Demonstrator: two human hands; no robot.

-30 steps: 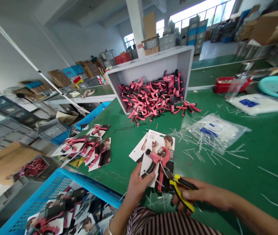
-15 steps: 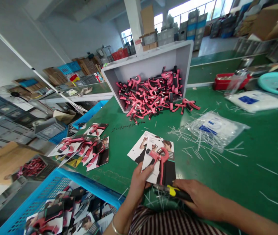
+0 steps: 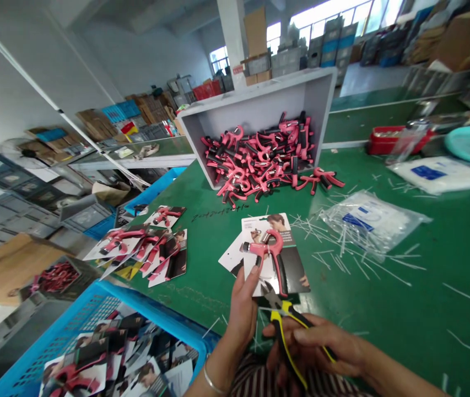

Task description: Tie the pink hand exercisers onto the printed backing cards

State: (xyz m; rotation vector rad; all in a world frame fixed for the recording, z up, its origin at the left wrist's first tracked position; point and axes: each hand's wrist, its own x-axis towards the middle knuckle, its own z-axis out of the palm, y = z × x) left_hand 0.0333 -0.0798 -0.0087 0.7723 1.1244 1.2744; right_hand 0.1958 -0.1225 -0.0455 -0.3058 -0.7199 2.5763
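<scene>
My left hand [image 3: 243, 306] is closed on the lower left edge of a printed backing card [image 3: 293, 259], its thumb on the front. A pink and black hand grip strengthener [image 3: 276, 256] lies against that card. Below it, my right hand [image 3: 321, 344] holds diagonal cutting pliers [image 3: 282, 314] with yellow and black handles. The handles are spread and the jaws are near the card's bottom edge. Another card [image 3: 231, 255] lies partly hidden behind the held one.
A tilted grey bin [image 3: 255, 99] holds many hand grips. Carded grips [image 3: 162, 253] lie to the left, above a blue basket [image 3: 94, 298] full of more. Cut white cable ties and a clear plastic bag [image 3: 377, 220] are on the green table [image 3: 367, 298] at right.
The held card has tilted and shifted slightly up and right. The pliers have swung from lying sideways under the card to pointing up at its lower edge, handles now spread.
</scene>
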